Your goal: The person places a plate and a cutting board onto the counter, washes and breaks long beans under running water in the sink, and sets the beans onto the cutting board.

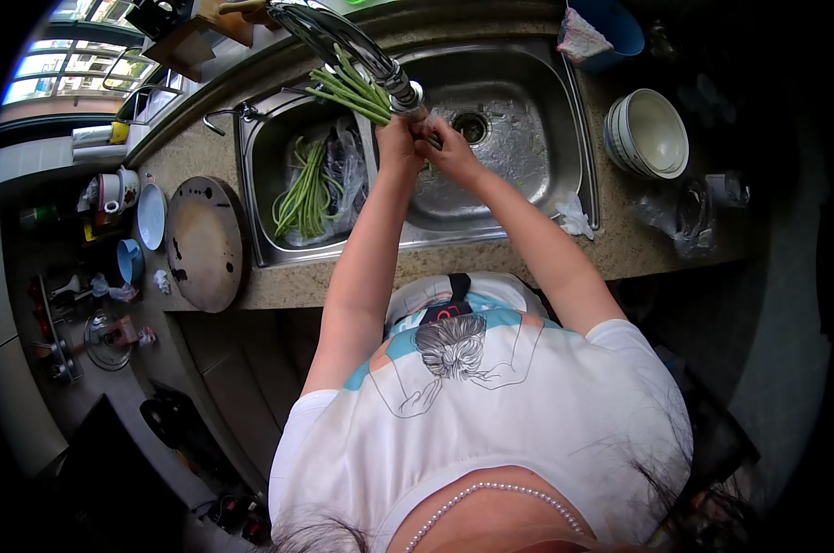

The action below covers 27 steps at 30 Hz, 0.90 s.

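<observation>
A bunch of long green beans [351, 92] is in my left hand [397, 143], its tips fanning out to the upper left past the faucet [404, 90]. My right hand [454, 153] is closed at the near end of the same bunch, just under the spout, and its fingertips partly hide the stems. Both hands are over the right basin [523, 166], close to the divider. More long beans [305, 198] lie in the left basin [262, 166] beside a clear plastic bag [348, 170].
A round wooden board [203, 244] leans at the left of the sink, near a light blue bowl [152, 217]. Stacked bowls [652, 134] and crumpled plastic [693, 217] sit on the right counter. A blue container [620, 32] with a cloth stands at the back right.
</observation>
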Motion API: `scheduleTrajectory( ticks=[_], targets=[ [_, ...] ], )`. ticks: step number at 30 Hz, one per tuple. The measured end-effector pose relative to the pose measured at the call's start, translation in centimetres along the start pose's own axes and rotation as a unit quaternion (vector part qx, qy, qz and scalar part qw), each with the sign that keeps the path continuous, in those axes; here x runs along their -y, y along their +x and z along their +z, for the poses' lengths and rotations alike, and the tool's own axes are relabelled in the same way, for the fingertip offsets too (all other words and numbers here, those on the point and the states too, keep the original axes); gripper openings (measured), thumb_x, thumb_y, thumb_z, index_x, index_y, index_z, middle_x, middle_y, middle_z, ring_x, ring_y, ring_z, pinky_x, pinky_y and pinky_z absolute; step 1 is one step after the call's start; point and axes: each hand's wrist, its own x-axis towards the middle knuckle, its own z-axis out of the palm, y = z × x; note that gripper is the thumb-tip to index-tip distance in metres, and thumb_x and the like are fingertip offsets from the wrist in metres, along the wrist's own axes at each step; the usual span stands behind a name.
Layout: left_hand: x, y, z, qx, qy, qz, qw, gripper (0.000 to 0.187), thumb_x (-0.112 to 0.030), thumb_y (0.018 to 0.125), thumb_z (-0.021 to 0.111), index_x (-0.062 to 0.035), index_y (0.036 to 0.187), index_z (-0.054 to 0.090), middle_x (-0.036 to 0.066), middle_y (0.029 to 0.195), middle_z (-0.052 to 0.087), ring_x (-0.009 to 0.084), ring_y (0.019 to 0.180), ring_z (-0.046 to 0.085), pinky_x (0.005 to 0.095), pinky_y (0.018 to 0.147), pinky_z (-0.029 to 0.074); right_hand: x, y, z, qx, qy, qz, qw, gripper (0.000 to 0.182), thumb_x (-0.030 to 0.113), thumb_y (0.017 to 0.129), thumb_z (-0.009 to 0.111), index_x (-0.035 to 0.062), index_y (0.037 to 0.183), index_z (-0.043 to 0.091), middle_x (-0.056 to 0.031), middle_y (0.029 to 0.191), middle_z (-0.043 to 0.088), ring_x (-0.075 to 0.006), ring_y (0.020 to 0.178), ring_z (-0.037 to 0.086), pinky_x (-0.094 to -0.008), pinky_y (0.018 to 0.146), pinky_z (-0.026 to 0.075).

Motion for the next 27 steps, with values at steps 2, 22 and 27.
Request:
scheduleTrajectory(
  ticks=[2, 22, 27],
  targets=[
    [-0.3, 0.5, -0.8, 0.008, -0.035, -0.052, 0.998, 0.018, -0.021, 0.082, 0.057, -0.0102, 0.070, 0.049, -0.001, 0.055, 0.040, 0.0121, 0.047, 0.037, 0.0264, 0.049, 0.037, -1.6, -0.1, 0.2, -0.022, 0.126, -0.065, 0.990, 0.037, 0.022, 0.080, 0.066, 0.0039, 0.109, 0.053, -0.0039, 0.095, 0.060, -0.0127, 0.090, 0.054, -0.0268, 0.083, 0.042],
    [-8.0, -6.5, -6.6, 0.046, -0.026, -0.266, 0.963, 0.031, -0.007, 0.083, 0.052, 0.0018, 0.112, 0.049, 0.013, 0.093, 0.059, 0.0036, 0.050, 0.040, 0.0199, 0.057, 0.040, 3.2, -0.5, 0.5, -0.069, -0.357, -0.410, 0.836, 0.007, 0.013, 0.071, 0.056, 0.0159, 0.078, 0.057, 0.0022, 0.082, 0.054, -0.0155, 0.090, 0.054, -0.0335, 0.087, 0.036],
    [-7.8, -7.4, -8.2, 0.087, -0.034, -0.356, 0.930, 0.025, -0.003, 0.081, 0.050, 0.0002, 0.106, 0.050, 0.003, 0.075, 0.052, 0.0027, 0.050, 0.040, 0.0191, 0.055, 0.038, 3.0, -1.5, 2.3, -0.048, -0.338, -0.432, 0.835, 0.006, 0.014, 0.070, 0.056, 0.0150, 0.076, 0.056, 0.0014, 0.075, 0.052, -0.0171, 0.088, 0.053, -0.0350, 0.090, 0.037]
  ],
)
